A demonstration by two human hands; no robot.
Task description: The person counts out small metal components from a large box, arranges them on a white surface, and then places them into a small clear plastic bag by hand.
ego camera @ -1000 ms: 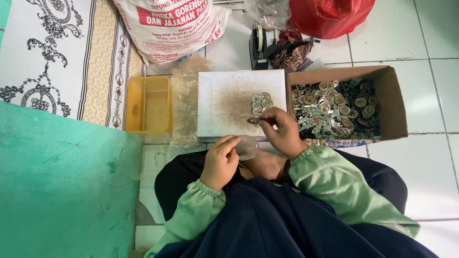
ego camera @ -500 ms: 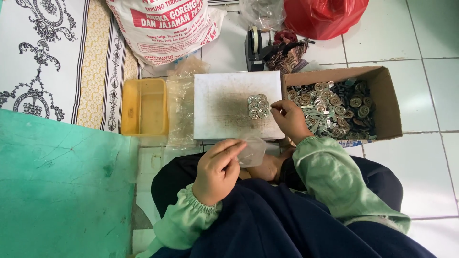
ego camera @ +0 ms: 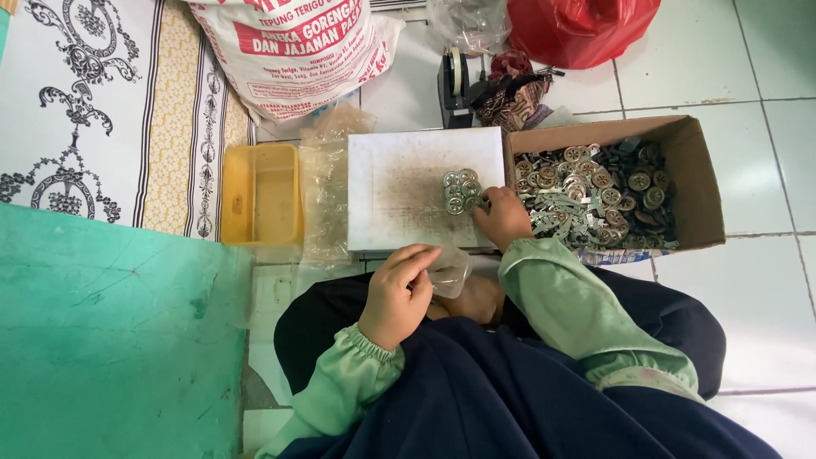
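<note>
At the far left a green mat (ego camera: 110, 340) covers the floor, and beyond it lies a white cloth with black scrollwork and a yellow patterned band (ego camera: 110, 110). A large white sack with red print (ego camera: 289, 51) stands at the top. Below it an empty yellow plastic tray (ego camera: 261, 194) sits on the tiled floor, with crumpled clear plastic bags (ego camera: 327, 200) just beside it.

The left hand (ego camera: 398, 293) rests low, over the person's dark lap, its fingers curled closed and pinching the mouth of a small clear plastic pouch (ego camera: 450, 272). Above it lies a white board (ego camera: 416, 191), stained brown in the middle. Near the board's right edge sits a small cluster of round metal discs (ego camera: 459, 189), touching one another. The right hand (ego camera: 503, 217) rests on the board's right edge with its fingers bent onto the lower side of that cluster; whether they grip a disc I cannot tell.

Behind the board stand a tape dispenser (ego camera: 455, 81) and a patterned dark cloth (ego camera: 514, 89), with a red plastic bag (ego camera: 586, 30) further right. Just right of the board, an open cardboard box (ego camera: 701, 183) holds many more discs and silvery strips (ego camera: 595, 195).
</note>
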